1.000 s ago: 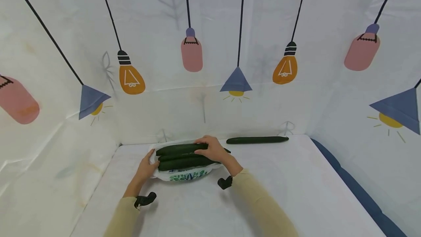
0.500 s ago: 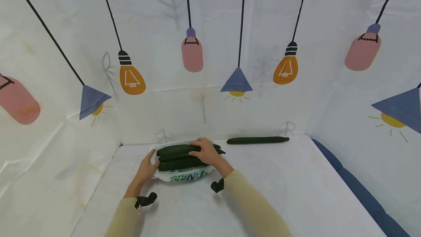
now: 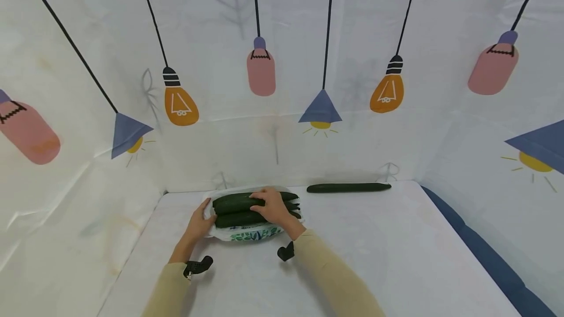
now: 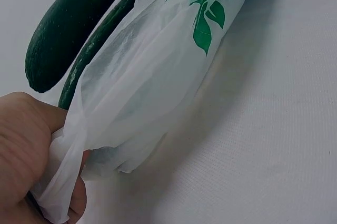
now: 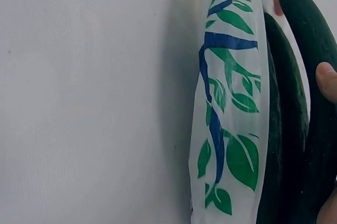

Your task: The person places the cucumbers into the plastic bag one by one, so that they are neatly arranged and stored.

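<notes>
Several dark green cucumbers point(image 3: 240, 219) lie side by side in a white plastic bag point(image 3: 255, 235) with a printed green leaf pattern, at the back left of the table. At the bag's left end my left hand point(image 3: 197, 221) pinches the plastic rim between thumb and fingers, as the left wrist view shows. My right hand point(image 3: 271, 207) reaches over the pile from the right. Its thumb and fingers grip one of the upper cucumbers point(image 5: 305, 23). Part of the pile is hidden beneath this hand.
Another cucumber point(image 3: 348, 188) lies alone along the table's back edge, right of the bag. A white sheet with printed lamps point(image 3: 330, 150) hangs close behind and at the sides. Blue padding point(image 3: 473, 243) runs beyond the table's right edge.
My right hand has moved left over the pile, and a cucumber's right end has slid left into the bag with it. My left hand has kept its place at the bag's rim.
</notes>
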Demonstrator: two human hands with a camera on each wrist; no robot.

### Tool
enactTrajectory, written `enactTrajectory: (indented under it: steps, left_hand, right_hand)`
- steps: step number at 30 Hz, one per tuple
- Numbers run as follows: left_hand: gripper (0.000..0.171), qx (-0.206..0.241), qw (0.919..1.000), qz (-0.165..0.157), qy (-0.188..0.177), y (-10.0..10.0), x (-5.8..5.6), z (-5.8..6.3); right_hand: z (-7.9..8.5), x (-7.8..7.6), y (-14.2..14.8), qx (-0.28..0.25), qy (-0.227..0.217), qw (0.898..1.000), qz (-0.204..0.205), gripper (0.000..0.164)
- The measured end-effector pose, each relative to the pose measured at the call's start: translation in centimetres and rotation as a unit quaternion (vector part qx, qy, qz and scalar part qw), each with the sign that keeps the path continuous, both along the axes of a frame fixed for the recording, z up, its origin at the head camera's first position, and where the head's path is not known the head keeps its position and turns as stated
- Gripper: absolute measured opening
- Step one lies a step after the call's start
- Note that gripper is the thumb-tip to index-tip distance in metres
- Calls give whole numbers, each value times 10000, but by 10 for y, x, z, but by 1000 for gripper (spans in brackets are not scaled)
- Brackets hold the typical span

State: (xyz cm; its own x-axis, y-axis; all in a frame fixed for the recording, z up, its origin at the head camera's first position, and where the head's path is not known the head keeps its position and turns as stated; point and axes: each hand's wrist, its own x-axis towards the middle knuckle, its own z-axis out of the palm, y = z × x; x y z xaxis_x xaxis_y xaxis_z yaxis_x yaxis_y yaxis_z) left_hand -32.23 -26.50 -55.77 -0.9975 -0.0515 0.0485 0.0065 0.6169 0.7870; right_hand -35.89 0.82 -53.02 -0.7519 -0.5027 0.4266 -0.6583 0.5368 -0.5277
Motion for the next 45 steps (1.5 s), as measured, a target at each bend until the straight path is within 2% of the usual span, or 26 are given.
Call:
enactTrajectory:
  steps: [9,18,30,38,45]
  left_hand:
    - [68,-23,9999,-68,132,1,4,2]
    - [69,243,9995,-194,25,0,4,2]
    - [68,148,9997,-189,27,0,4,-1]
    - [68,182,9997,-144,55,0,5,-3]
    - [68,141,9998,-102,71,0,3,-2]
  right_hand:
    - [-3,1,-12,305,26,9995,-115,37]
    - [-3,4,-19,513,448,9975,-209,35]
    - [-7,5,-27,584,330,9966,-470,34]
    - [-6,9,-28,534,217,9971,-504,33]
    - [-7,7,-29,541,460,9963,-493,32]
